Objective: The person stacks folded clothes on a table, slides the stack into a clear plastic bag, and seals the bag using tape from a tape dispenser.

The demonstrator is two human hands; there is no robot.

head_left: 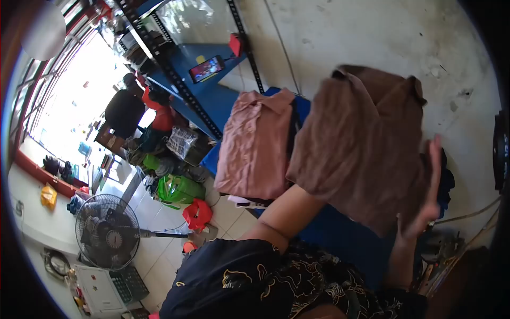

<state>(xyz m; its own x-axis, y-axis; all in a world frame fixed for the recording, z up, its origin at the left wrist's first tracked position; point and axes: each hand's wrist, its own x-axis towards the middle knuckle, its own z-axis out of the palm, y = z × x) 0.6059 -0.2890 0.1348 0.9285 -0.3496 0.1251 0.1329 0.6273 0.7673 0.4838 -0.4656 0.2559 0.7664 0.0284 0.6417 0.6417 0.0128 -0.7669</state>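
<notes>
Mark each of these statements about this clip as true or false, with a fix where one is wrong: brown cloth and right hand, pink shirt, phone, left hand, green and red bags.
1. The right hand is at the edge of the brown cloth. True.
2. The pink shirt hangs from the shelf. False: it lies folded on other fabric.
3. The phone is on the blue shelf. True.
4. The left hand is in plain view. False: the brown cloth hides it; only the arm shows.
5. The green bag is beside the red bag. True.
</notes>
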